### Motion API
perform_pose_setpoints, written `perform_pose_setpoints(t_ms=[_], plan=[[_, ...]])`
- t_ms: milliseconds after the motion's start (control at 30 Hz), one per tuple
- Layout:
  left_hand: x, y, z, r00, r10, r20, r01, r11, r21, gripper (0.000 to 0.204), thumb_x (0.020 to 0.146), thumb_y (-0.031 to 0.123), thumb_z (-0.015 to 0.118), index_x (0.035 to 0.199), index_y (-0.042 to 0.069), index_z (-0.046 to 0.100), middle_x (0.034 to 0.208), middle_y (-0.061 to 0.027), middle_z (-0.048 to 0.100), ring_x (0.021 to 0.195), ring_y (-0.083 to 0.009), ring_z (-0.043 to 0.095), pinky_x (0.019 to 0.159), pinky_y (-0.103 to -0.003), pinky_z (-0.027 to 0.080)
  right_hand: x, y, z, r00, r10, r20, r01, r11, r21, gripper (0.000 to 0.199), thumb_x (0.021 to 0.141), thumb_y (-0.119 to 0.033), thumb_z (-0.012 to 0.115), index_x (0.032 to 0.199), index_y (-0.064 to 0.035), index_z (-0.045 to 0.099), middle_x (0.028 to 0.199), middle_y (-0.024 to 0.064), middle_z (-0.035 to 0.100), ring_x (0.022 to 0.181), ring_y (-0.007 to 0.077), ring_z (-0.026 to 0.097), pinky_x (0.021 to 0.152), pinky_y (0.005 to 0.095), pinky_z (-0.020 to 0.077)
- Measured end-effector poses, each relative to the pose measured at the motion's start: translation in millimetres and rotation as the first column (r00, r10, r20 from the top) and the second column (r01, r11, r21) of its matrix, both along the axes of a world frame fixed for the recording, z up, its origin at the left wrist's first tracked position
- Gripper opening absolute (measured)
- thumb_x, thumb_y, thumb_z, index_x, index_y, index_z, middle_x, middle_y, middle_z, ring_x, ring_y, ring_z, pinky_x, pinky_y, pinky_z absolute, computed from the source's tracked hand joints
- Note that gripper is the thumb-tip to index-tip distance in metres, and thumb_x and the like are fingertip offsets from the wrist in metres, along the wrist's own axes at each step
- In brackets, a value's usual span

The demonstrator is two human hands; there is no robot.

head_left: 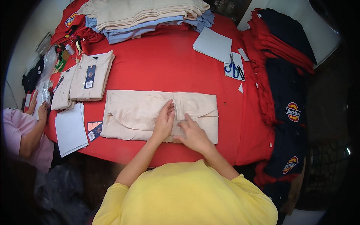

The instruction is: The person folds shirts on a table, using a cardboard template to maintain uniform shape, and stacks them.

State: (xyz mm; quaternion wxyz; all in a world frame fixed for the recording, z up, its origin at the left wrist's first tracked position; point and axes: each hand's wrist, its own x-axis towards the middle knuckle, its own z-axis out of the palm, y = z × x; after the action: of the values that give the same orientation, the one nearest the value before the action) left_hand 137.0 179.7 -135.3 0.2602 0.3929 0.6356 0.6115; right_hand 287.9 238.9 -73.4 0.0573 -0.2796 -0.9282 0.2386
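A cream garment (129,108) lies in front of me, folded into a long flat shape across the red-covered table. Near its middle, a vertical folded edge runs between my two hands. My left hand (164,122) rests on its side against the cloth, fingers stretched out and lightly bent, palm toward the right. Just right of it, my right hand (193,133) touches the cloth with its fingers apart. Neither hand appears to grip anything. What lies under the palms is hidden.
Folded cream shirts (84,80) with tags sit left, near white sheets (71,129) and loose tags (95,131). Blue-handled scissors (233,69) and white cards (213,44) lie far right. Garment piles (142,15) stand behind; navy-red garments (283,90) line the right. A co-worker (28,135) handles clear plastic.
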Motion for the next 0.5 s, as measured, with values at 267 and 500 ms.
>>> perform_pose_setpoints(t_ms=[267, 500], plan=[[14, -7, 25, 0.768, 0.121, -0.629, -0.077, 0.992, 0.097, 0.034, 0.081, 0.001, 0.061, 0.115, 0.004, 0.060, 0.114, -0.0118, 0.058, 0.105, -0.0314, 0.056, 0.092, -0.039, 0.046, 35, 79, 3, 0.884, -0.255, -0.393, 0.277, 0.961, -0.001, 0.018, 0.090, -0.003, 0.053, 0.104, 0.0003, 0.063, 0.096, 0.0141, 0.064, 0.083, 0.0271, 0.063, 0.077, 0.0350, 0.0493], [17, 22, 31, 0.693, -0.022, -0.721, 0.110, 0.991, 0.076, 0.027, 0.080, -0.001, 0.059, 0.106, 0.004, 0.065, 0.108, -0.0099, 0.063, 0.104, -0.0297, 0.055, 0.089, -0.039, 0.045, 72, 127, -56, 0.865, -0.361, -0.347, 0.372, 0.927, -0.037, 0.015, 0.086, 0.002, 0.057, 0.099, 0.0007, 0.064, 0.097, 0.0108, 0.062, 0.084, 0.0226, 0.061, 0.076, 0.0340, 0.0491]])
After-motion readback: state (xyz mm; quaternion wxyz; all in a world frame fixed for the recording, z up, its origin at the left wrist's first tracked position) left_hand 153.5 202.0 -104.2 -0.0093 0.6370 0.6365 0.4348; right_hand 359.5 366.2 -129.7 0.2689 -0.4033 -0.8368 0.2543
